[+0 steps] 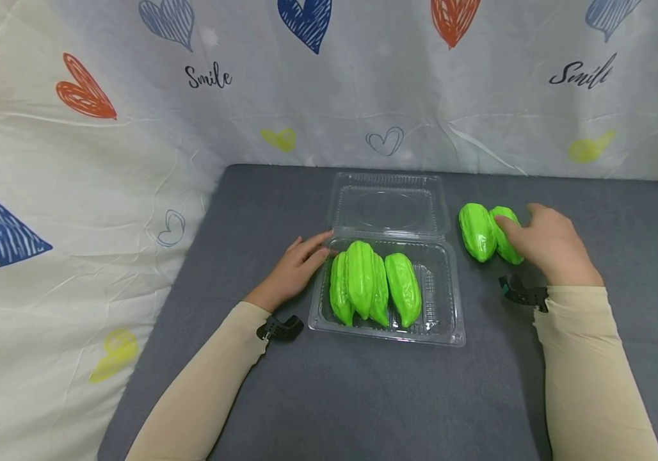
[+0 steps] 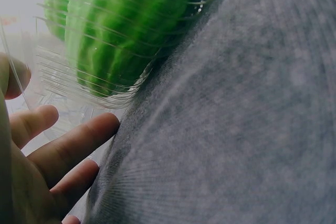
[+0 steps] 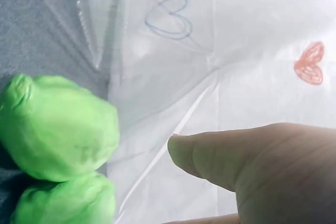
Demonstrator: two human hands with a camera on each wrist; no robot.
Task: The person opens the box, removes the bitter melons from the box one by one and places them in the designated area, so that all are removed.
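Several glossy green ribbed fruits [image 1: 360, 280], shaped like star fruit, lie lengthwise in a clear plastic clamshell box [image 1: 450, 320]. The box's lid [image 1: 388, 203] is folded back flat behind it. My left hand [image 1: 296, 269] is at the box's left rim, fingers extended; in the left wrist view its fingers [image 2: 79, 139] spread beside the ridged clear wall. To the right of the box, two more green fruits [image 1: 477, 232] lie side by side on the table. My right hand [image 1: 553, 246] reaches over the right one, thumb and fingers apart, overlapping its edge. The right wrist view shows the thumb [image 3: 210, 153] straight.
A grey cloth [image 1: 375, 397] covers the table. Behind and to the left hangs a white curtain [image 1: 329, 89] printed with hearts and the word Smile, meeting the table's back edge. Dark bands [image 1: 280, 328] are worn on both wrists.
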